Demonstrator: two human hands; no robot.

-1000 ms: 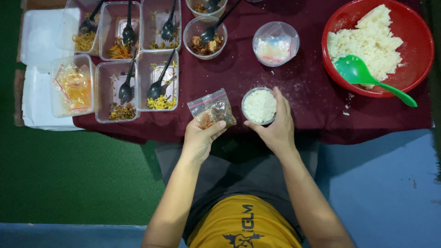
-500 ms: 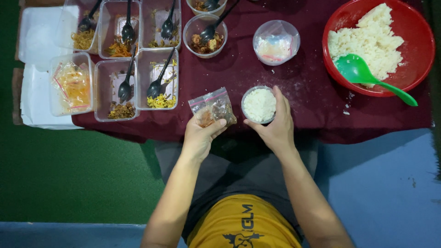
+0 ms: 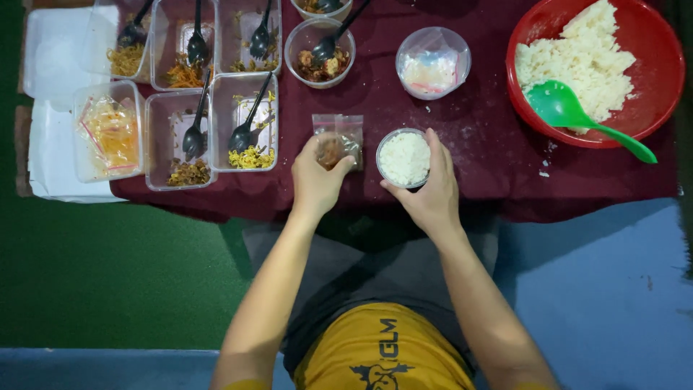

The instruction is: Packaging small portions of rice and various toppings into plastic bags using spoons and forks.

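A small clear plastic bag (image 3: 338, 141) has brown food at its bottom. It stands up, and the thumb and fingers of the left hand (image 3: 316, 182) pinch its lower part, so its flat top sticks up past the fingertips. Just beside it is a little round cup (image 3: 404, 158) full of white rice. The right hand (image 3: 432, 193) wraps its fingers around the cup's side.
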